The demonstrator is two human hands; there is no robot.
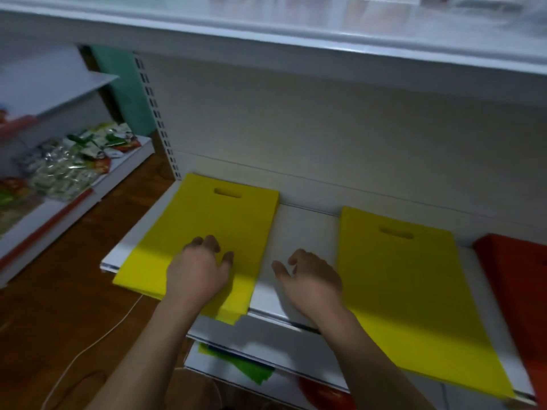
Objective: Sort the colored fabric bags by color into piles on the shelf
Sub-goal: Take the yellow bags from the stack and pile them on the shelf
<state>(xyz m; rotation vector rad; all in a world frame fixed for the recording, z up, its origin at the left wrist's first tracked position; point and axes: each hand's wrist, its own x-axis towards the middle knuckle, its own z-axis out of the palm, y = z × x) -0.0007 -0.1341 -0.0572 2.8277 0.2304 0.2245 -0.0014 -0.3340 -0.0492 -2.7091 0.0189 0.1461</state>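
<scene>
- The step in hand looks like tidying the yellows: the left hand (199,267) lies over the near part of the left yellow pile (204,229), fingers loosely spread and bent down onto the fabric, seemingly pressing rather than pinching
- The right hand (310,276) hovers over the bare strip of shelf (302,229) between the two stacks, fingers relaxed and a little curled, holding nothing
- The left yellow pile lies flat at the left end of the shelf, handle slot towards the back panel, its near edge hanging out past the shelf lip
- A second yellow pile (414,294) lies well apart to the right, also flat with its slot at the back; a red bag (515,279) lies just beside it at the frame's right edge
- Two separate yellow stacks suggest the sort is not finished; I judge the next move calls for the right hand to reach right, take the second yellow pile by its near edge and carry or slide it across onto the left one
- That fabric is thin and limp, so a lift from one edge would likely let layers sag or slip apart
- On the lower shelf, green bags (242,365) and something red (322,395) show, partly hidden, perhaps still to sort
- Around: the upper shelf (296,39) overhangs close above, limiting lift height; packaged goods (74,161) sit on a neighbouring rack to the left; a white cable (97,341) trails over the wooden floor (74,276); none of these blocks the path between the piles
</scene>
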